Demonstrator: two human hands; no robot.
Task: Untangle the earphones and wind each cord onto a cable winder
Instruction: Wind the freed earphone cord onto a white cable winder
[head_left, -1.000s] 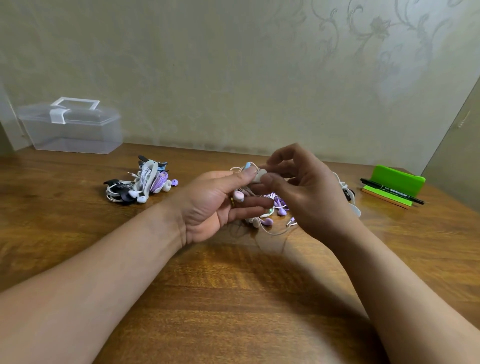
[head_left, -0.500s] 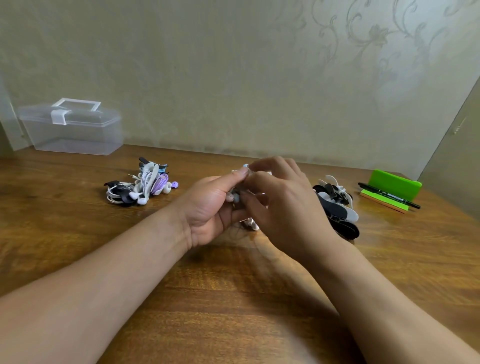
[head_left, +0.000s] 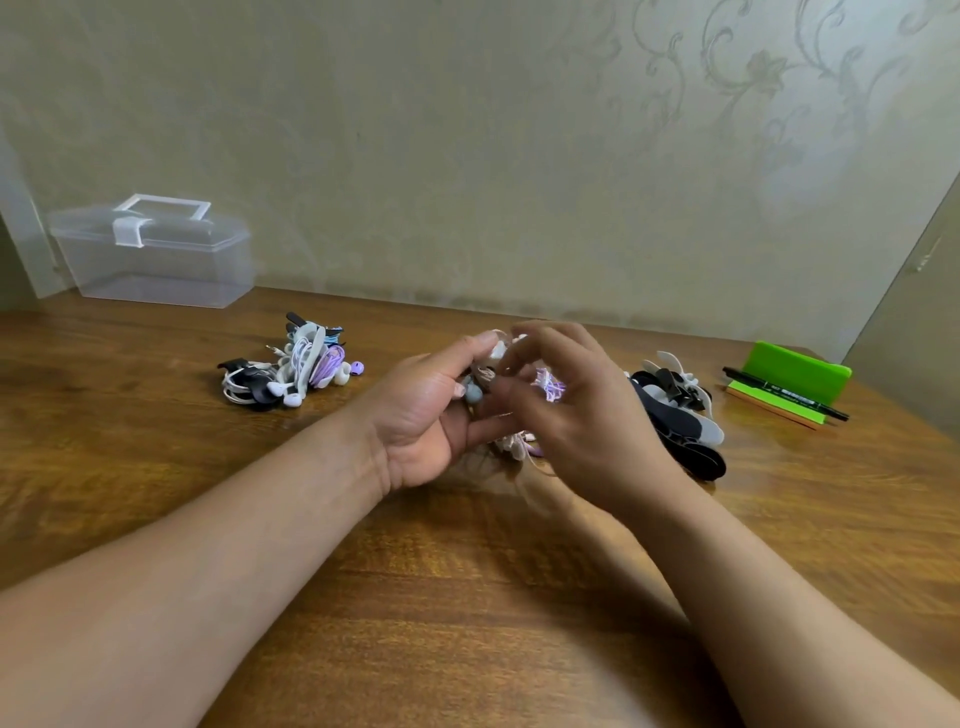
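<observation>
My left hand grips a cable winder with a pale earphone cord wound on it, thumb on top and fingers curled below. My right hand, blurred, is curled over the same bundle and pinches the cord close to my left thumb. A purple-and-white earphone tangle shows between my right fingers, and more cord hangs under both hands. A pile of wound earphones lies on the table to the left. Spare black and white winders lie in a heap to the right.
A clear plastic box with a lid stands at the back left by the wall. A green holder with a black marker sits at the back right. The wooden table stretches toward me.
My right hand swung down over the winder, covering the tangle, then lifted a little so the purple cord shows again. The left hand stays in place, still holding the winder.
</observation>
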